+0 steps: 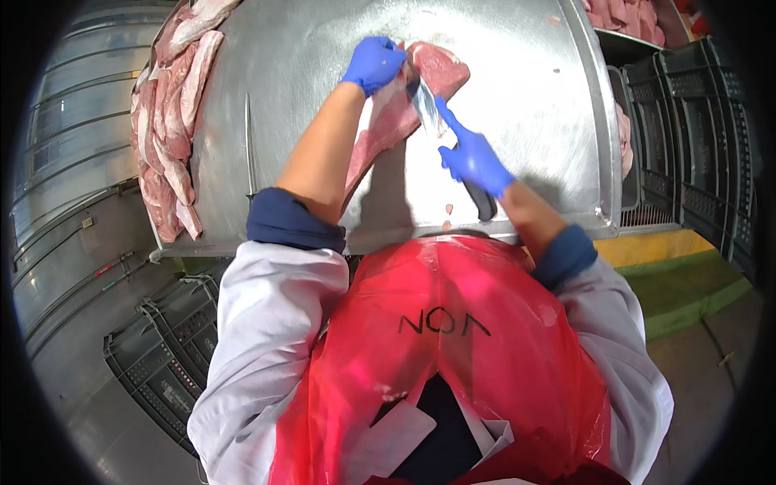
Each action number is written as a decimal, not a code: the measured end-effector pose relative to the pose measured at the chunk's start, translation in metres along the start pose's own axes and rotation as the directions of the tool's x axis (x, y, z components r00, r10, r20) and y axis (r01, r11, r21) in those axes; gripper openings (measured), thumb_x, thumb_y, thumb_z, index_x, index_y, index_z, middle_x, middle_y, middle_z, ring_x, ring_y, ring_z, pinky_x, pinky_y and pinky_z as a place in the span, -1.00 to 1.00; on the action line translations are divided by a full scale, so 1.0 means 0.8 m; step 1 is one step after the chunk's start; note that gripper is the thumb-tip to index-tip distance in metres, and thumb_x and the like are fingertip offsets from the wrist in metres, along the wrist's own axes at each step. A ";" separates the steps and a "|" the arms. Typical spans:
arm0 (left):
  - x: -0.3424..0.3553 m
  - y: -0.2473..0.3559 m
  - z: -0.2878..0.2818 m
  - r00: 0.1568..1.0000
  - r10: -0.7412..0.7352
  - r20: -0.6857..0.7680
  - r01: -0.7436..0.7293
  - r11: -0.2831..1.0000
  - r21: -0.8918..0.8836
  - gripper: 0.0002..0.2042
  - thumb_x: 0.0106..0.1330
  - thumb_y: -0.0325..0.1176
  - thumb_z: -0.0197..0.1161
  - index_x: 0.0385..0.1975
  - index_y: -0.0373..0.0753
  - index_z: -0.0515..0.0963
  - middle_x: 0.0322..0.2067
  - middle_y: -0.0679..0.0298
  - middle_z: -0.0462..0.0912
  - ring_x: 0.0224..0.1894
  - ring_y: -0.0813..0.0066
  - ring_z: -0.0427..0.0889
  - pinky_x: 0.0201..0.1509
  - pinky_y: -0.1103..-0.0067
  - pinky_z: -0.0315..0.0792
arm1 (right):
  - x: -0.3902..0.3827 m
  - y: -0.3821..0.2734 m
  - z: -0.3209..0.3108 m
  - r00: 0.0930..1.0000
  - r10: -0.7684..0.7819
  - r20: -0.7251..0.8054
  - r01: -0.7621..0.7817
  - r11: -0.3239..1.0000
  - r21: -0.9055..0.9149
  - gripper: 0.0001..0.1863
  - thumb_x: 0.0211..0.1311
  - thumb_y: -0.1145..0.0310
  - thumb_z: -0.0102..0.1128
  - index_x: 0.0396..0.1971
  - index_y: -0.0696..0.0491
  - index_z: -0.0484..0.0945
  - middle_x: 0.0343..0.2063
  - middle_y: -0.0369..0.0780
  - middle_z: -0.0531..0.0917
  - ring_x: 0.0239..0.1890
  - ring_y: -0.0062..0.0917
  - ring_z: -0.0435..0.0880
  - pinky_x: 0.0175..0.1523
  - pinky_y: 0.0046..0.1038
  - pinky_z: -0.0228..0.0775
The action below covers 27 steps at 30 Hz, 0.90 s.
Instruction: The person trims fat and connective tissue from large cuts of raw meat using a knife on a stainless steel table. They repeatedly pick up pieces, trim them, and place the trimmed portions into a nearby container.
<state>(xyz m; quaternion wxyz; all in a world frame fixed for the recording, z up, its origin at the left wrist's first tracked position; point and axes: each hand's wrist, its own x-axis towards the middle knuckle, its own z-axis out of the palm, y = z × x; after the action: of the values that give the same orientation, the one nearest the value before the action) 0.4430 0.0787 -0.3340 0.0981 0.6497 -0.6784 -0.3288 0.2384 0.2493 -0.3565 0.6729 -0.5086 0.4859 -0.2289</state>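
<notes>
A long piece of raw pink meat (pixel 392 113) lies slantwise on the metal work table (pixel 517 73). My left hand (pixel 376 65), in a blue glove, is closed at the meat's far left edge. The fingertips pinch something pale there, seemingly fat or skin on the meat. My right hand (pixel 477 158), gloved in blue too, grips a knife (pixel 422 105) by its black handle, forefinger stretched along the blade's back. The shiny blade lies against the upper part of the meat, close to my left fingers. The near end of the meat is partly behind my left forearm.
Long strips of raw meat (pixel 170 129) are piled along the table's left edge. A thin sharpening steel (pixel 249 145) lies beside them. Black plastic crates (pixel 695 129) stand on the right, others (pixel 162 364) at lower left. More cut meat (pixel 626 18) fills a container at far right.
</notes>
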 end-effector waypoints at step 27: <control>0.022 -0.022 -0.061 0.984 0.173 0.049 -0.162 0.971 -0.175 -0.71 0.35 -0.24 0.18 -0.43 -0.35 0.69 -0.47 0.03 0.69 -0.41 0.28 0.66 -0.33 0.39 0.49 | 0.048 -0.024 0.083 0.991 -0.120 -0.061 0.113 0.988 -0.101 -0.16 0.31 0.35 -0.02 0.57 -0.21 -0.11 -0.41 -0.09 0.66 -0.48 -0.44 0.65 -0.29 -0.37 0.56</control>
<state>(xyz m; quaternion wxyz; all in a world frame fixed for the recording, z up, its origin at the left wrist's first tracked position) 0.4820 0.0480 -0.3120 0.1587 0.5685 -0.7030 -0.3967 0.3173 0.2422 -0.3546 0.6161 -0.5602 0.4883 -0.2610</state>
